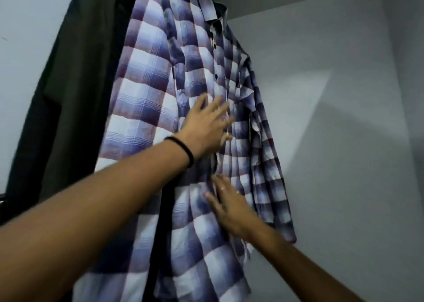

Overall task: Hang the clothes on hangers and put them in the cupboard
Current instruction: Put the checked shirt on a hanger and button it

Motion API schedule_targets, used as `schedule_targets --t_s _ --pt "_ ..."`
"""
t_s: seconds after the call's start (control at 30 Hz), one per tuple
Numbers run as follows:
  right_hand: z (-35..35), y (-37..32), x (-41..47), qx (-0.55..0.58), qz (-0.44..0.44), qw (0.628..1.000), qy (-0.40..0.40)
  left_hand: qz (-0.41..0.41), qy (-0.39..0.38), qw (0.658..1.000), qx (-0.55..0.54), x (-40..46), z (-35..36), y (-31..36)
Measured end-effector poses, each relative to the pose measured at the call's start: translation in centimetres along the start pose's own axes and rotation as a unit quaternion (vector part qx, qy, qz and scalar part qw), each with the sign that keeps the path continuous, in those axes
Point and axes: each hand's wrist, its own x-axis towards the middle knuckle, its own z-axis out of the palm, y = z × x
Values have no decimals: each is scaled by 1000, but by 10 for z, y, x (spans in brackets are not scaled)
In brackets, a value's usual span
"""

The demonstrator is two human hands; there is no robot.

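The checked shirt (183, 109) hung high in the cupboard beside a dark garment (75, 77), and both hands lay flat on its front with fingers spread and gripping nothing — the left hand (206, 127) above, the right hand (227, 205) below. A hard push or downward drag there could, I judged, slip the shirt off its hanger (or bunch the cloth). The hanger and rail were cut off at the top edge — and the hands were motion-blurred.
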Motion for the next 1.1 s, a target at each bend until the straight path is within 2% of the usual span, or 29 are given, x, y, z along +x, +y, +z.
schedule_targets --t_s 0.07,0.1,0.17,0.27,0.4,0.5,0.57,0.7,0.87,1.1 --pt "20 3 -26 -79 13 989 -122 19 -130 991 13 -23 22 20" --pt "21 6 -37 -93 19 984 -150 26 -191 981 29 -35 32 28" --pt "11 16 -51 -106 38 983 -148 35 -271 961 47 -56 47 41" --pt "-19 41 -61 -143 74 982 -100 45 -299 953 23 -77 51 58" --pt "-66 58 -73 -242 73 961 -109 48 -284 957 -16 -89 40 74" --pt "-110 44 -77 -326 68 934 -128 29 -245 967 -66 -88 18 78" --pt "-137 28 -77 -362 52 924 -111 6 -216 970 -109 -85 -2 78" --pt "-183 -22 -84 -419 35 904 -85 -7 -160 974 -161 -91 -43 78" --pt "-212 -89 -119 -486 62 869 -70 -22 -91 970 -225 -123 -94 74" --pt "-252 -178 -185 -548 145 822 -56 -29 28 938 -344 -178 -162 79"
